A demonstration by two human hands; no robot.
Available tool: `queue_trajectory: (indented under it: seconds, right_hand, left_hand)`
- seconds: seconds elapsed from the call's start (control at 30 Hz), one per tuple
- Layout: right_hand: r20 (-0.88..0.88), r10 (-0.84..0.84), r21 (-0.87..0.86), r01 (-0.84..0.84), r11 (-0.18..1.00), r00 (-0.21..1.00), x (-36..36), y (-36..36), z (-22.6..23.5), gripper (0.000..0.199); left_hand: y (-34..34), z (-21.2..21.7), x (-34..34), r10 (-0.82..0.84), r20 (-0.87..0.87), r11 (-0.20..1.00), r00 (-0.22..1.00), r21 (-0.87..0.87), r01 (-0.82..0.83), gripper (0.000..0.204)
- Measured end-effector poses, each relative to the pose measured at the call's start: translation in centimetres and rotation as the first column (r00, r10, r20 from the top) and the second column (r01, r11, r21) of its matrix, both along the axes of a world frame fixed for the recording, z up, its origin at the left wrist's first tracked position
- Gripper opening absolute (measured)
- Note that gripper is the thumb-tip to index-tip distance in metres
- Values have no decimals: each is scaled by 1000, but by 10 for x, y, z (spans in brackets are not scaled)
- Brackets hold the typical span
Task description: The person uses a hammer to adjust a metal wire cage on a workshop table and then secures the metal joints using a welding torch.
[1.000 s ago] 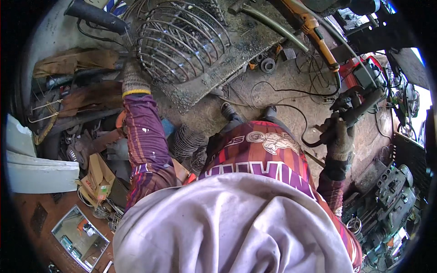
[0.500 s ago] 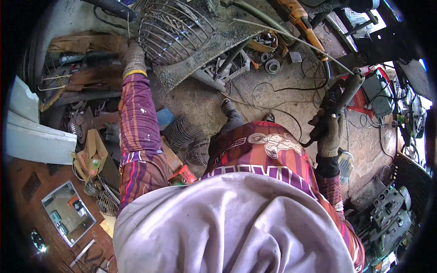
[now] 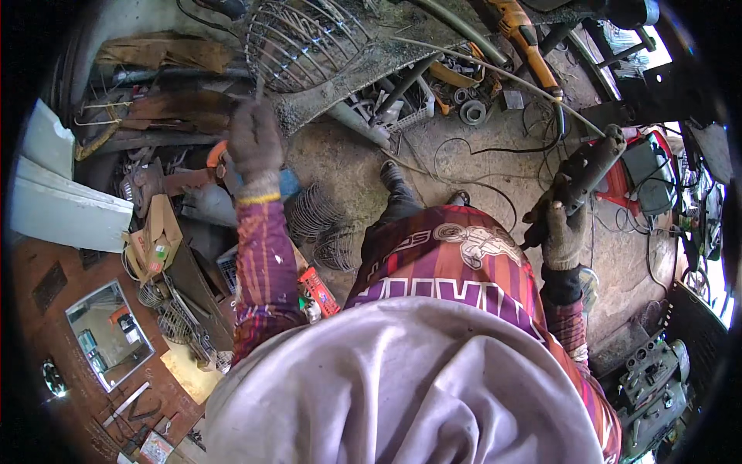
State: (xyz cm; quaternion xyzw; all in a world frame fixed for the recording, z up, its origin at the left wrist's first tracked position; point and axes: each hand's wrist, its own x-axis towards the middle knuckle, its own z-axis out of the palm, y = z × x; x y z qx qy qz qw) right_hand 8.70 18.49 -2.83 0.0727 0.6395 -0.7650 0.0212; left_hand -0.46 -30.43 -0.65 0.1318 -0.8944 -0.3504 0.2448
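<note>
My right hand (image 3: 563, 232), in a knitted work glove, is closed round a dark welding electrode holder (image 3: 591, 166). A long thin electrode (image 3: 495, 68) runs from its tip up and to the left, toward the metal bench (image 3: 340, 87). On that bench rests a round cage of bent metal rods (image 3: 305, 46). Just below the cage and left of the bench corner is my left hand (image 3: 256, 145), gloved and closed, with a thin metal rod (image 3: 260, 87) sticking up from the fist. The palm side of this hand is hidden.
An orange power tool (image 3: 527, 46) lies at the top. Beneath the bench stand a crate of metal parts (image 3: 410, 112) and metal rings (image 3: 473, 113). Cables (image 3: 479, 182) cross the floor. Wire coils (image 3: 313, 213) and a cardboard box (image 3: 154, 236) are on the left, a red-and-grey machine (image 3: 645, 170) on the right.
My left hand has drawn back from the scrap beside the bench, moving down and right with the thin rod. My right hand still grips the electrode holder, nearly unmoved. The view has shifted slightly.
</note>
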Motion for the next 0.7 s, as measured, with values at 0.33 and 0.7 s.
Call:
queue_trajectory:
  seconds: [0.33, 0.7]
  right_hand:
    - [2, 5, -19, -5, 1000, 1000, 9, -31, -12, 65]
    - [36, -247, 70, 244, 967, 968, 55, -101, -14, 74]
  left_hand:
    - [17, -11, 17, -174, 89, 864, 981, -463, 196, 24]
    - [3, -38, -9, -423, -57, 784, 904, -523, 334, 21]
